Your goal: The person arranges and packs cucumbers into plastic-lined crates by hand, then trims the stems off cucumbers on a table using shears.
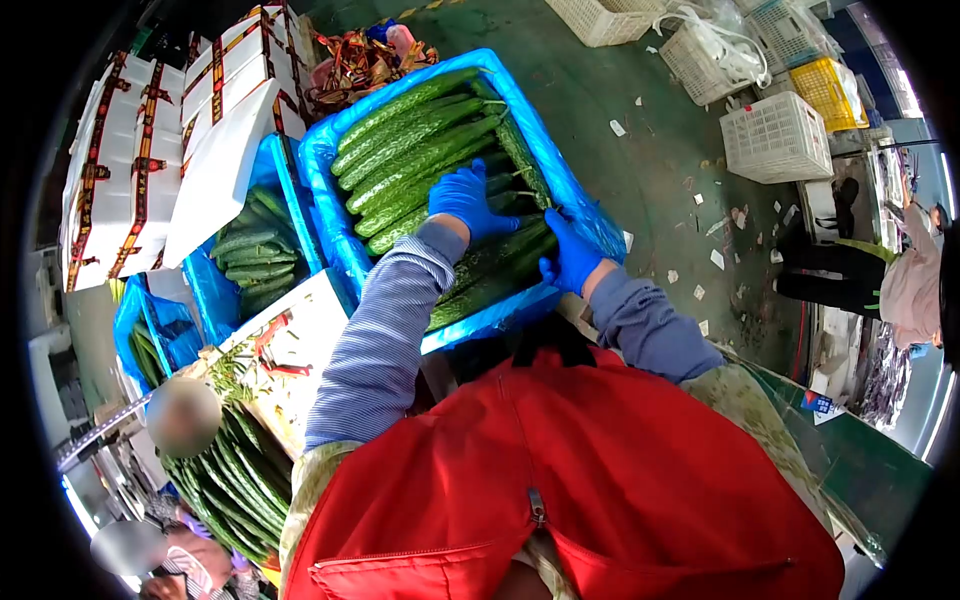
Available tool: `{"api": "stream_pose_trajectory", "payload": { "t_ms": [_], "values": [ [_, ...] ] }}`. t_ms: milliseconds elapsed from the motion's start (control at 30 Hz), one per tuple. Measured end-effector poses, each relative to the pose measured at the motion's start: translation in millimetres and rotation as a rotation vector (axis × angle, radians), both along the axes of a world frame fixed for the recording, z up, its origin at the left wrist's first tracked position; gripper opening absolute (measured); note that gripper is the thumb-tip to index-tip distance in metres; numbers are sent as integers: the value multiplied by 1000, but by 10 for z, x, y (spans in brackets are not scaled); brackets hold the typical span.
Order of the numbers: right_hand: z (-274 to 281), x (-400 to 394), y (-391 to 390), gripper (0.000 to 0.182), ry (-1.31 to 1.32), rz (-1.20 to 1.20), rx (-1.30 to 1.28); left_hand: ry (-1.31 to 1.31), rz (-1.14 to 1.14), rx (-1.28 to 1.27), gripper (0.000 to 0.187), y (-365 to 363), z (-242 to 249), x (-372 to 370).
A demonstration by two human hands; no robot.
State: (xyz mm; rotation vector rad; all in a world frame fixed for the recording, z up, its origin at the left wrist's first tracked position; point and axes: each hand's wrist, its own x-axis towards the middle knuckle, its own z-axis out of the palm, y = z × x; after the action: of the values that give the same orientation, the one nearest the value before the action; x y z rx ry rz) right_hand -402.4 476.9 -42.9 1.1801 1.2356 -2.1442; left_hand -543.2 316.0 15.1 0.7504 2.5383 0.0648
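Observation:
A blue-lined crate (338,220) holds rows of long green cucumbers (415,135) laid side by side, with one lying crosswise along the far right side. My left hand (470,203), in a blue glove, rests over the cucumbers near the middle, its fingers bent and spread. At the right end of the lower cucumbers is my right hand (572,254), also gloved in blue, its thumb and fingers apart around the cucumber ends. Whether either hand grips a cucumber is hard to make out.
White foam boxes (150,170) and another lined crate of cucumbers (255,245) stand left. A board (310,345) holds red-handled tools. Loose cucumbers (225,480) lie lower left. Baskets (775,137) stand upper right. People are at the right (910,290) and lower left (195,560).

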Motion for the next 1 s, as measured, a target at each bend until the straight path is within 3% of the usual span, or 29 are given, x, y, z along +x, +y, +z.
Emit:
{"api": "stream_pose_trajectory", "payload": {
  "t_ms": [33, 133, 167, 267, 333, 400, 500, 600, 667, 700, 733, 800, 900, 1000],
  "values": [
    [-114, 46, 54, 48, 232, 210, 202, 20, -13, 34, 113, -16, -29, -11],
    [-38, -108, 189, 60, 121, 447, 199, 3, -70, 73, 108, -8, -136, -153],
    [-3, -156, 221, 58, 38, 422, 148, -16, -96, 77, 107, 15, -169, -197],
    [16, -89, 254, 56, 239, 562, 230, -143, -152, 98, 104, 63, -184, -232],
    [198, -92, 150, 55, 241, 467, 160, -101, -136, 166, 99, 25, -271, -211],
    [469, -150, -7, 50, -46, 104, -102, -133, -111, 211, 92, -39, -390, -224],
    [121, -22, -131, 46, 399, -33, -33, -339, -116, 273, 81, -30, -378, -408],
    [329, -19, -359, 46, 365, -333, -340, -673, -181, 300, 74, -16, -81, -496],
    [367, 48, -407, 47, 432, -362, -305, -869, -193, 258, 76, 8, -74, -544],
    [299, 63, -441, 46, 496, -379, -253, -904, -154, 315, 66, -47, -319, -550],
    [304, 34, -476, 46, 561, -394, -206, -955, -160, 316, 67, -44, -4, -517],
    [285, 42, -466, 46, 557, -383, -261, -1043, -129, 498, 64, -134, 10, -476],
    [115, 0, -525, 42, 499, -466, -182, -873, -121, 383, 63, -127, 85, -467],
    [245, -93, -552, 36, 569, -468, -108, -736, -113, 426, 58, -197, 261, -378]
  ]
}}
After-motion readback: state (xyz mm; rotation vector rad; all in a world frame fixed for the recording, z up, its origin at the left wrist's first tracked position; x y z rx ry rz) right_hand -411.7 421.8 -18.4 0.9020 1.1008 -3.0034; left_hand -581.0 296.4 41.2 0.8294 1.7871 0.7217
